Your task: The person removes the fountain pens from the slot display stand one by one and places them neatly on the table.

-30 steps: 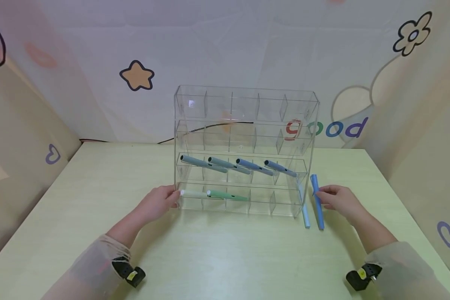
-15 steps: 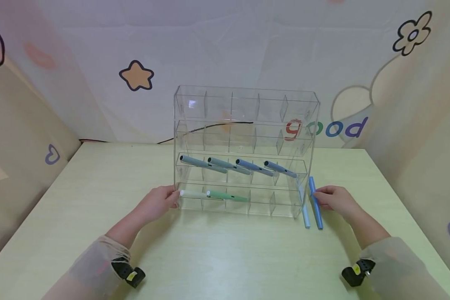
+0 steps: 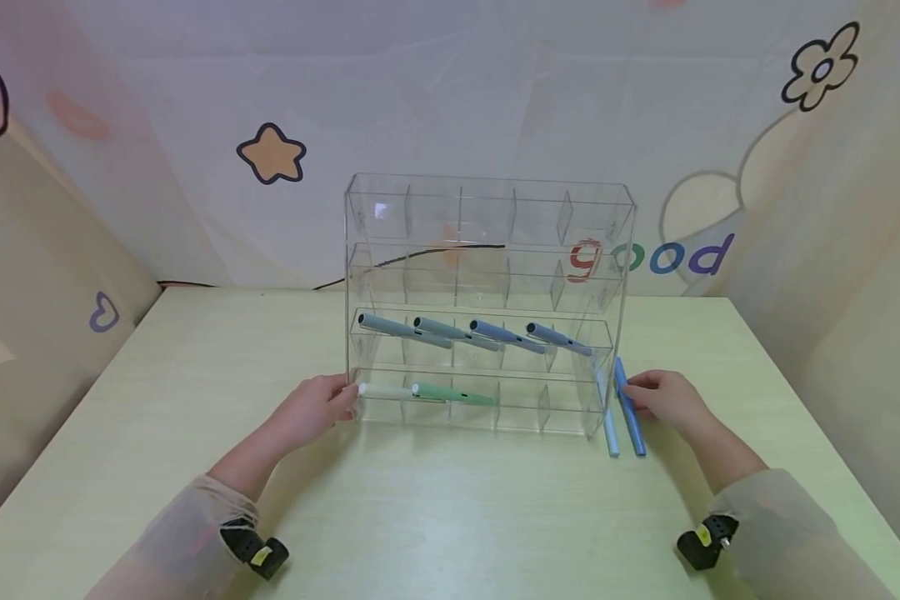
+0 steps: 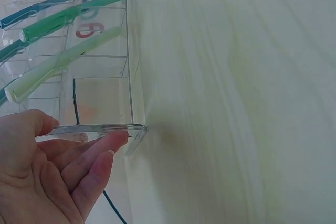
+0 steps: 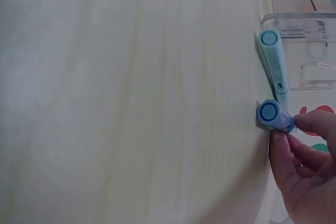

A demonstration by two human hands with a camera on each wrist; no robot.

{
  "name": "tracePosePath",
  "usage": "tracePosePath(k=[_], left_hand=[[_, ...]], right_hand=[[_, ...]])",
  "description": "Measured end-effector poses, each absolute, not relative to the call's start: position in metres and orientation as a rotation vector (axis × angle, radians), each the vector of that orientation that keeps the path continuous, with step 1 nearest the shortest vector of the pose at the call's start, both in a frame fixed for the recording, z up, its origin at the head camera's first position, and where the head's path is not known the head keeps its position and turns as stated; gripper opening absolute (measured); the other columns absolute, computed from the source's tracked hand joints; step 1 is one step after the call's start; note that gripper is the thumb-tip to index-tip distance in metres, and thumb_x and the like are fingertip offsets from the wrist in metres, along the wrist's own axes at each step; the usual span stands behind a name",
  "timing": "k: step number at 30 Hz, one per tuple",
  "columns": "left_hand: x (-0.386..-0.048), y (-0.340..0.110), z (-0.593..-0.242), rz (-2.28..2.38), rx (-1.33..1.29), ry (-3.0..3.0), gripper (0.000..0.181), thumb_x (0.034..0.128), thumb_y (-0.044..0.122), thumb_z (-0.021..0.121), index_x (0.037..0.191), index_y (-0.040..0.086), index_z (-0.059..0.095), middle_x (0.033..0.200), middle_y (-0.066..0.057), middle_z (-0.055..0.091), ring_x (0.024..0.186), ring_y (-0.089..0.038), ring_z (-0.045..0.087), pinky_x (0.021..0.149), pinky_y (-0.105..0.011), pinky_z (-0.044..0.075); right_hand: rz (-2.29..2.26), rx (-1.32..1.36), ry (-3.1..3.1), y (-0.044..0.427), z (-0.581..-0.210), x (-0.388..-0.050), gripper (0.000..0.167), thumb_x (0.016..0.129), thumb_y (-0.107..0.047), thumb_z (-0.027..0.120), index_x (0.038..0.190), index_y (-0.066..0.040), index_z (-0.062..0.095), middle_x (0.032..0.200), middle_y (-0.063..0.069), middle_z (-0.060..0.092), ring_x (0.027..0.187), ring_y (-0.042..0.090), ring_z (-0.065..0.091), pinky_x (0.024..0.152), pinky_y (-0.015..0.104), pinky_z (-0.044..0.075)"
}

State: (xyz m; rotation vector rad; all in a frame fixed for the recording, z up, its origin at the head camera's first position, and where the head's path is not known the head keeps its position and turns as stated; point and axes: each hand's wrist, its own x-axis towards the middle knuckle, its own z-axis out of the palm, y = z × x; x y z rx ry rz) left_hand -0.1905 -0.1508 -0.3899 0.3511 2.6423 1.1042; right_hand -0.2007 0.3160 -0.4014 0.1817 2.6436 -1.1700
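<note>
A clear tiered pen rack (image 3: 487,292) stands on the table, divided into small compartments. My left hand (image 3: 317,410) grips its left side panel low down, thumb on one face and fingers on the other in the left wrist view. At the rack's right, my right hand (image 3: 667,400) pinches a blue pen (image 3: 632,417) between thumb and fingers; it lies at a slant on the table. A light blue pen (image 5: 274,61) lies between that pen and the rack's right side. A white-green pen (image 4: 58,66) and a green pen (image 3: 453,393) sit in the bottom tier.
Several blue and grey-blue pens (image 3: 502,335) fill part of the tier above the bottom one. The upper two tiers hold no pens. Behind the pale table (image 3: 450,517) hangs a printed curtain (image 3: 450,108), with fabric at both sides.
My right hand has shifted slightly left with the blue pen, whose far end now leans closer to the rack. The left hand keeps its grip on the rack.
</note>
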Motion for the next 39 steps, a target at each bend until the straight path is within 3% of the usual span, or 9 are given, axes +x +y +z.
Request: tracePosePath(k=[5, 11, 25, 39], left_hand=[[-0.1903, -0.1521, -0.3912, 1.112, 0.361, 2.625, 0.034, 0.0983, 0.021, 0.041, 0.116, -0.004, 0.058, 0.107, -0.021, 0.064, 0.086, -0.026, 0.066, 0.047, -0.026, 0.034], [-0.1895, -0.1515, -0.3913, 1.118, 0.364, 2.598, 0.038, 0.0993, 0.022, 0.04, 0.124, -0.004, 0.054, 0.115, -0.025, 0.06, 0.088, -0.027, 0.066, 0.057, -0.03, 0.044], [-0.1901, -0.152, -0.3894, 1.112, 0.345, 2.605, 0.037, 0.099, 0.022, 0.041, 0.123, -0.003, 0.055, 0.115, -0.024, 0.06, 0.088, -0.026, 0.066, 0.052, -0.03, 0.039], [-0.1905, -0.1528, -0.389, 1.096, 0.356, 2.624, 0.037, 0.0989, 0.021, 0.041, 0.122, -0.005, 0.055, 0.117, -0.025, 0.059, 0.088, -0.027, 0.067, 0.056, -0.03, 0.043]], right_hand=[[-1.095, 0.159, 2.676, 0.3141, -0.4019, -0.2006, 0.04, 0.094, -0.018, 0.052, 0.117, 0.016, 0.05, 0.104, 0.026, 0.058, 0.083, 0.022, 0.061, 0.071, 0.03, 0.051], [-1.031, 0.149, 2.707, 0.3143, -0.4029, -0.1993, 0.039, 0.095, -0.017, 0.05, 0.117, 0.015, 0.05, 0.103, 0.025, 0.06, 0.089, 0.029, 0.06, 0.07, 0.033, 0.051], [-1.024, 0.137, 2.723, 0.3132, -0.4087, -0.2007, 0.036, 0.095, -0.014, 0.049, 0.117, 0.015, 0.051, 0.097, 0.021, 0.062, 0.081, 0.021, 0.059, 0.065, 0.03, 0.05], [-1.045, 0.146, 2.701, 0.3093, -0.4086, -0.2014, 0.036, 0.095, -0.014, 0.05, 0.118, 0.015, 0.05, 0.101, 0.024, 0.06, 0.082, 0.022, 0.061, 0.067, 0.03, 0.051]])
